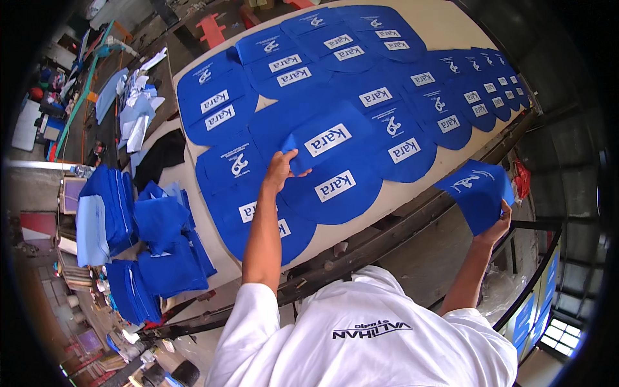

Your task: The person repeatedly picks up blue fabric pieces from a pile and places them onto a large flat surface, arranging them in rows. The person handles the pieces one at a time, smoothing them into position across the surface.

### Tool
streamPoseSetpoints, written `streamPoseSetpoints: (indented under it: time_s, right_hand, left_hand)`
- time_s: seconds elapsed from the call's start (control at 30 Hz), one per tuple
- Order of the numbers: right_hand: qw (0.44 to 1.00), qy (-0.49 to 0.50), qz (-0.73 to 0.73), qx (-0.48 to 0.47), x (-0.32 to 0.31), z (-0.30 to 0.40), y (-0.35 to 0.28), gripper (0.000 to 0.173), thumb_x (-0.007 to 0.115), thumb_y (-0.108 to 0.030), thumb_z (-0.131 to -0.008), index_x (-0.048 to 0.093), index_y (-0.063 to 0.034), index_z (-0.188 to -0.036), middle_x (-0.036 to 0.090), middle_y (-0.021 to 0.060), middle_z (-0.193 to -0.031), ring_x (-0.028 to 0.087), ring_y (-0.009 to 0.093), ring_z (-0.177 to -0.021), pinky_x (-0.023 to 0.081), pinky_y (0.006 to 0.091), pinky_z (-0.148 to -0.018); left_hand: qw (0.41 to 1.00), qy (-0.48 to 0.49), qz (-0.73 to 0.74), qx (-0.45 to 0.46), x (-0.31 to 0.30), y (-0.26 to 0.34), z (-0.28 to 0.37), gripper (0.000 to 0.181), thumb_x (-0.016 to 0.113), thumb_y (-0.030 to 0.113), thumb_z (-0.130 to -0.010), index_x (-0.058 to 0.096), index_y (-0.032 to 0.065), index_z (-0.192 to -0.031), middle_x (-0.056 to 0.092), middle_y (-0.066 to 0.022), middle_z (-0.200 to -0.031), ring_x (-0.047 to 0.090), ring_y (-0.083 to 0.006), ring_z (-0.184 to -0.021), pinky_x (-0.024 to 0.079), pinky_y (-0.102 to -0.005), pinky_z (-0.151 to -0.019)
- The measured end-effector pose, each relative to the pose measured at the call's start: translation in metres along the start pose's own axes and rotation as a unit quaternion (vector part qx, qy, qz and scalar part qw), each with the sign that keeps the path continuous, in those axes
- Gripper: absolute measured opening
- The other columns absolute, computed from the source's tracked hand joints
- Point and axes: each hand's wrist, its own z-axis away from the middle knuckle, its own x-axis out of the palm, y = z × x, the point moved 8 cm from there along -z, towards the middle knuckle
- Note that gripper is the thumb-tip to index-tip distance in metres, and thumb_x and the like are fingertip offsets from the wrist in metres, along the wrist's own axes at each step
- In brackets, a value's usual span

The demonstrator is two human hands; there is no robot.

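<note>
My left hand (pixel 285 170) pinches the near left corner of a blue fabric panel (pixel 358 118) with a white printed patch, lying over other blue pieces on the table. Out past the table's near edge, my right hand (pixel 494 227) holds a smaller blue fabric piece (pixel 476 193) with a white printed emblem; it hangs bent in the air. Many rounded blue fabric pieces (pixel 213 130), printed in white, overlap in rows across the long pale table (pixel 338 244).
Folded blue fabric stacks (pixel 113 208) and loose blue pieces (pixel 169 266) sit at the left end. Pale scraps (pixel 138 109) lie on another surface beyond. A dark rail (pixel 367 246) runs along the near table edge; a black-framed rack (pixel 537 271) stands at the right.
</note>
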Motion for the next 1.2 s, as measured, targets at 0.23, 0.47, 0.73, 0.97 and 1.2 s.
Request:
streamPoseSetpoints:
  time_s: [0.23, 0.47, 0.73, 0.97, 1.2]
  right_hand:
    - [0.994, -0.059, -0.022, 0.086, 0.046, -0.014, 0.019, 0.024, 0.051, -0.017, -0.087, 0.063, 0.0010, -0.095, 0.066, 0.0127, -0.093, 0.066, 0.024, -0.082, 0.056, 0.0337, -0.073]
    - [0.979, -0.145, -0.032, 0.142, 0.122, -0.012, 0.061, 0.028, 0.051, -0.020, -0.086, 0.062, 0.0024, -0.099, 0.067, 0.0154, -0.096, 0.066, 0.026, -0.084, 0.055, 0.0351, -0.076]
    - [0.952, -0.210, -0.058, 0.217, 0.178, 0.004, 0.098, 0.031, 0.050, -0.023, -0.087, 0.062, 0.0020, -0.101, 0.066, 0.0166, -0.100, 0.065, 0.027, -0.088, 0.054, 0.0373, -0.082]
    - [0.945, -0.229, -0.052, 0.227, 0.190, 0.003, 0.123, 0.027, 0.052, -0.022, -0.086, 0.063, 0.0004, -0.096, 0.066, 0.0138, -0.096, 0.065, 0.025, -0.087, 0.054, 0.0348, -0.079]
    - [0.863, -0.389, 0.009, 0.322, 0.317, 0.070, 0.142, 0.032, 0.055, -0.020, -0.080, 0.059, 0.0021, -0.103, 0.064, 0.0148, -0.092, 0.064, 0.023, -0.077, 0.054, 0.0324, -0.072]
  left_hand:
    - [0.985, 0.021, -0.150, -0.084, -0.024, -0.044, -0.025, 0.038, 0.054, 0.023, -0.091, 0.053, -0.0137, -0.101, 0.065, -0.0207, -0.082, 0.067, -0.0274, -0.064, 0.058, -0.0348, -0.055]
    - [0.985, 0.100, -0.142, -0.021, -0.047, -0.047, -0.002, 0.032, 0.059, 0.019, -0.087, 0.061, -0.0120, -0.092, 0.065, -0.0170, -0.079, 0.066, -0.0241, -0.059, 0.056, -0.0331, -0.047]
    - [0.939, 0.175, -0.296, 0.010, -0.038, -0.053, 0.009, 0.028, 0.064, 0.022, -0.083, 0.063, -0.0059, -0.078, 0.065, -0.0152, -0.067, 0.065, -0.0263, -0.057, 0.053, -0.0356, -0.051]
    - [0.778, 0.406, -0.476, 0.069, -0.038, -0.012, 0.050, 0.039, 0.066, 0.036, -0.082, 0.061, -0.0006, -0.095, 0.066, -0.0187, -0.097, 0.064, -0.0361, -0.087, 0.050, -0.0452, -0.076]
    - [0.985, 0.052, 0.162, -0.002, 0.031, -0.022, 0.014, 0.079, 0.037, 0.066, -0.090, 0.052, -0.0046, -0.122, 0.060, -0.0172, -0.114, 0.060, -0.0288, -0.099, 0.046, -0.0416, -0.086]
